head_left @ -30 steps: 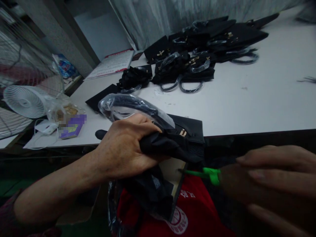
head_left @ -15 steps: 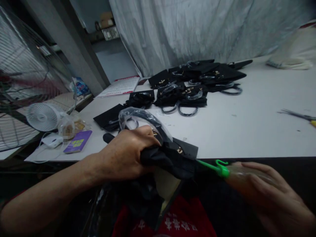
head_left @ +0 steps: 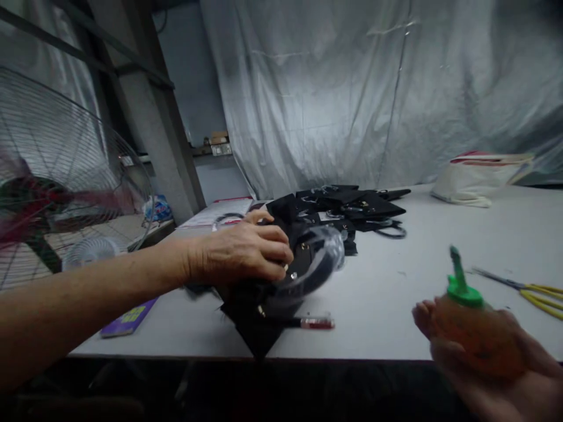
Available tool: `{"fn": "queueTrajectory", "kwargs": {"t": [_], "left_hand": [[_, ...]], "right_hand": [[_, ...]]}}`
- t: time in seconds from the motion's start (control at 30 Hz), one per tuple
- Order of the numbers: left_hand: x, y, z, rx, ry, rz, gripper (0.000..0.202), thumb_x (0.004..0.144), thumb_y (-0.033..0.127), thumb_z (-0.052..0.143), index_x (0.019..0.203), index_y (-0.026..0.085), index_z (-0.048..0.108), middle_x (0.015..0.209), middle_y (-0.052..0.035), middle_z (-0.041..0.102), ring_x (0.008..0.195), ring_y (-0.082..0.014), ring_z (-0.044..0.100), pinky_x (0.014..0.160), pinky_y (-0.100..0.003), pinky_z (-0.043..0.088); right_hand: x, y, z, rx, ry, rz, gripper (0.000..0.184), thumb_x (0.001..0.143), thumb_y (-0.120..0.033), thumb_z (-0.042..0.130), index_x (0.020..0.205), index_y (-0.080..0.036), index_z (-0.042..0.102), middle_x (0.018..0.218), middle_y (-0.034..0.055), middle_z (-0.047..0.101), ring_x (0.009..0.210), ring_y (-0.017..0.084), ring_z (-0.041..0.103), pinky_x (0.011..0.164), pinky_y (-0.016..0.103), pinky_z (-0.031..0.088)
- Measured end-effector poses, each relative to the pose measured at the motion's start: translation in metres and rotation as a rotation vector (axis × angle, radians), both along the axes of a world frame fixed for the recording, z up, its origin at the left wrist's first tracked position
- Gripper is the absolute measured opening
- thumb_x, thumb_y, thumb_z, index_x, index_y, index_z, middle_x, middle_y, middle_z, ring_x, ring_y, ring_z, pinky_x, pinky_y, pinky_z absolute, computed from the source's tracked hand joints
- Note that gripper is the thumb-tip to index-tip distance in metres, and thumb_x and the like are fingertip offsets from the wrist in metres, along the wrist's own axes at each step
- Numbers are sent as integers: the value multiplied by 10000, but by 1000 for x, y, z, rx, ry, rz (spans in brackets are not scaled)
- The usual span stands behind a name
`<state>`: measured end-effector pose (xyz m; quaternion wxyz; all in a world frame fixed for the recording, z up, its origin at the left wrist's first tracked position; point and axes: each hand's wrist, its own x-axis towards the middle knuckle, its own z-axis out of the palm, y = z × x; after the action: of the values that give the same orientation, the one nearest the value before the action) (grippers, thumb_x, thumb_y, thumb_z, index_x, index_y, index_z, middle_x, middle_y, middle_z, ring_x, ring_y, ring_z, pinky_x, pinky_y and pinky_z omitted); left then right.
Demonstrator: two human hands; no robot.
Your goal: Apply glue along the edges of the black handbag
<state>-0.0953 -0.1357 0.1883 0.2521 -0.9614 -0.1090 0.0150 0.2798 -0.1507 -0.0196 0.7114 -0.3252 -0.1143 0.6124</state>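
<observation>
My left hand (head_left: 246, 252) is closed on a black handbag (head_left: 259, 328) at the near side of the table. The bag's arched handle (head_left: 328, 264) is wrapped in clear plastic and blurred; small gold fittings show on the black panels. Exactly where the fingertips grip is hidden. My right hand (head_left: 523, 387) lies palm up under a squeeze bottle (head_left: 481, 337) with a green nozzle cap and amber contents, its fingers wrapped round it. The nozzle points up, apart from the bag. Beside the bag lies a pen-like stick (head_left: 317, 323) with a red and white end.
Several black handbags (head_left: 373, 205) are heaped at the back of the white table (head_left: 387, 305). Yellow-handled scissors (head_left: 523, 287) lie at the right, with a whitish cloth bag (head_left: 470, 179) behind. A purple booklet (head_left: 127, 319), a small fan (head_left: 94, 252) and a large caged fan (head_left: 53, 193) are left.
My left hand has moved forward with the handbag from over my lap onto the table. The bottle has come away from the bag and its nozzle now points upward. The view has tilted up.
</observation>
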Motion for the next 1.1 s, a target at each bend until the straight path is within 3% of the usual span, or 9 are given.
{"fn": "queueTrajectory", "kwargs": {"t": [0.07, 0.17, 0.37, 0.5, 0.63, 0.73, 0.87, 1.0, 1.1], "left_hand": [[-4, -2, -16, 54, -11, -100, 146, 943, 203, 577, 1014, 294, 666, 1209, 10, 703, 1178, -221, 579, 1036, -460, 324], [-15, 0, -43, 39, -2, -192, 189, 928, 157, 563, 1006, 285, 678, 1262, 9, 691, 1215, -224, 585, 994, -442, 397], [-22, 2, -54, -129, 99, -199, 272, 919, 138, 516, 1071, 282, 689, 1335, -33, 648, 1299, -204, 557, 1097, -391, 439], [-16, -2, -47, -90, 115, -360, 236, 885, 129, 529, 1014, 224, 703, 1278, -82, 680, 1330, -224, 530, 1225, -432, 323], [-8, -3, -47, -66, 121, -478, 232, 895, 171, 505, 979, 212, 717, 1243, -88, 700, 1369, -238, 484, 1256, -465, 269], [-1, -2, -48, -51, 122, -514, 263, 911, 190, 476, 991, 201, 726, 1268, -69, 688, 1393, -228, 452, 1259, -436, 274], [6, 0, -48, -22, 100, -539, 240, 916, 209, 504, 1002, 213, 729, 1292, -56, 676, 1394, -226, 451, 1230, -403, 340], [1, -1, -48, 65, 24, -414, 209, 937, 245, 545, 1056, 292, 710, 1299, 22, 670, 1307, -218, 518, 1184, -405, 380], [-4, -5, -39, 98, -38, -193, 332, 896, 218, 634, 1203, 343, 657, 1230, -18, 679, 1184, -263, 563, 1032, -422, 478]], "right_hand": [[-25, 7, 39, -106, 61, -14, 371, 871, -488, 533, 1110, -264, 707, 1125, 110, 707, 961, 267, 709, 551, 278, 627], [-46, 24, 69, 32, 110, 49, 317, 866, -465, 551, 1001, -233, 720, 997, 94, 729, 965, 294, 706, 732, 438, 650], [-68, 45, 63, 243, 104, 357, 300, 868, -427, 596, 920, -158, 716, 923, 133, 732, 1074, 359, 659, 972, 655, 499], [-82, 55, 56, 319, 80, 558, 343, 890, -431, 585, 949, -117, 709, 955, 142, 728, 1044, 342, 667, 895, 596, 548], [-93, 65, 50, 433, 134, 703, 361, 860, -451, 630, 999, -123, 692, 933, 102, 717, 957, 283, 687, 753, 399, 589], [-104, 68, 52, 564, 154, 700, 410, 825, -468, 681, 1056, -129, 678, 921, 74, 706, 863, 214, 690, 783, 307, 569], [-122, 70, 68, 697, 188, 653, 404, 815, -500, 675, 1046, -168, 670, 927, 47, 673, 918, 219, 663, 812, 326, 562], [-135, 71, 80, 770, 256, 732, 379, 836, -514, 644, 1049, -201, 657, 941, 38, 647, 896, 194, 634, 782, 313, 552], [-142, 73, 80, 702, 275, 695, 389, 855, -513, 619, 1025, -168, 679, 936, 62, 660, 873, 186, 634, 796, 288, 550]]}}
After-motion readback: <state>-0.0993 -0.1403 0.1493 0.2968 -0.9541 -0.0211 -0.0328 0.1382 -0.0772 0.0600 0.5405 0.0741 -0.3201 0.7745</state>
